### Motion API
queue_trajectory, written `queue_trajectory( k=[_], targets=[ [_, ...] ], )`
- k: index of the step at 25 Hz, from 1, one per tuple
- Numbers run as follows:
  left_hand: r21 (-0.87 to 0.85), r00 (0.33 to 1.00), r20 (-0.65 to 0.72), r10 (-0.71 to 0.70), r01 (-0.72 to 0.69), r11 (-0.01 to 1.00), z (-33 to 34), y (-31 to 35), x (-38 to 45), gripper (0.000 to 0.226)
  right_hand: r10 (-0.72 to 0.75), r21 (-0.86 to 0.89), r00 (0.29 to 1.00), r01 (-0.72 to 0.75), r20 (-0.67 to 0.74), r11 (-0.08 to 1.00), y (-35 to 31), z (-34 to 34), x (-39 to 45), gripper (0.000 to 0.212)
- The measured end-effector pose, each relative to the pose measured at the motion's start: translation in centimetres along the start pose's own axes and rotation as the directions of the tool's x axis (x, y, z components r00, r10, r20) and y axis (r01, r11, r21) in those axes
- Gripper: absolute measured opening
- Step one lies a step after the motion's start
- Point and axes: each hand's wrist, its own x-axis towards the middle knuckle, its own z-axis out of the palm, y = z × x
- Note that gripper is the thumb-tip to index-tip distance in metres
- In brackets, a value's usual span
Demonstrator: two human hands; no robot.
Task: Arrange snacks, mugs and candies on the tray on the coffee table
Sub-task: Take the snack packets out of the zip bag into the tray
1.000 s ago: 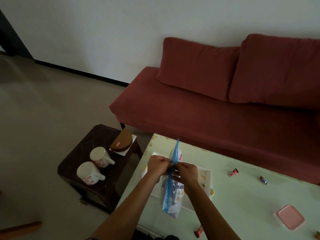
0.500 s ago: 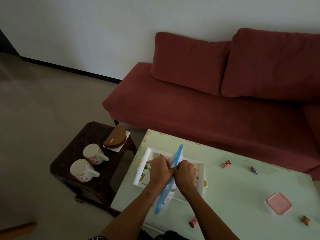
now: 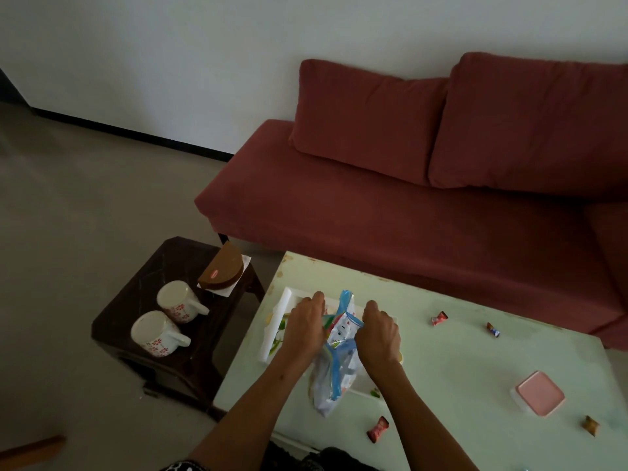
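While both hands grip it, left hand (image 3: 306,326), right hand (image 3: 379,331), snack bag (image 3: 334,375) pulled apart (above tray (image 3: 272,329)), 2 mugs (image 3: 170,317) aside.

Clear blue-edged snack bag (image 3: 334,375) over white tray (image 3: 272,329); 2 floral mugs (image 3: 170,319) aside.
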Motion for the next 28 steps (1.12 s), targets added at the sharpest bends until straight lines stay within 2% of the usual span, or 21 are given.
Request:
queue_trajectory(
  k=[2,4,9,13,16,19,20,21,23,25,28],
  targets=[
    [0.054,0.999,0.038,0.023,-0.025,0.998,-0.2,0.1,0.4,0.011,-0.048,-0.098,0.999,0.05,0.024,0.994,0.2,0.2,-0.1,0.018],
    [0.105,0.996,0.083,0.035,-0.044,0.994,-0.3,0.1,0.7,0.014,-0.012,-0.15,0.999,0.019,0.049,0.988,0.3,0.3,-0.1,0.021],
    [0.174,0.994,0.085,0.069,-0.083,0.981,-1.5,-2.0,0.9,0.029,0.139,-0.094,0.988,-0.133,0.062,0.987,2.5,0.0,0.4,0.028],
    [0.104,0.998,0.057,0.002,-0.008,0.994,-2.9,-4.1,0.7,0.039,0.198,0.001,0.979,-0.198,-0.058,0.98,4.3,-1.0,1.6,0.022],
    [0.027,0.995,0.087,0.046,-0.048,0.998,-2.5,-2.8,0.4,0.046,0.221,0.072,0.968,-0.214,-0.115,0.974,4.4,-1.2,1.7,0.031],
    [-0.062,0.993,0.065,0.095,-0.091,0.994,-2.0,-0.9,0.1,0.043,0.128,0.104,0.926,-0.097,-0.354,0.99,3.7,-1.5,1.4,0.028],
    [-0.087,0.995,0.045,0.091,-0.087,0.992,-1.8,-0.4,0.0,0.04,0.11,0.14,0.917,-0.06,-0.383,0.988,3.3,-1.4,1.5,0.023],
    [-0.109,0.996,0.029,0.086,-0.082,0.991,-1.6,0.1,-0.2,0.038,0.127,0.192,0.936,-0.065,-0.328,0.979,2.7,-1.3,1.7,0.026],
    [-0.137,0.996,0.041,0.075,-0.069,0.988,-1.3,0.8,-0.6,0.04,0.174,0.221,0.984,-0.161,-0.04,0.962,1.5,-0.5,2.1,0.044],
    [-0.137,0.996,0.062,0.059,-0.05,0.989,-1.3,1.1,-0.9,0.042,0.202,0.234,0.956,-0.251,0.214,0.939,0.8,1.0,2.1,0.053],
    [-0.156,0.999,0.041,0.029,-0.022,0.988,-1.9,1.3,-1.1,0.042,0.224,0.307,0.87,-0.38,0.438,0.873,0.4,3.0,2.0,0.057]
  ],
)
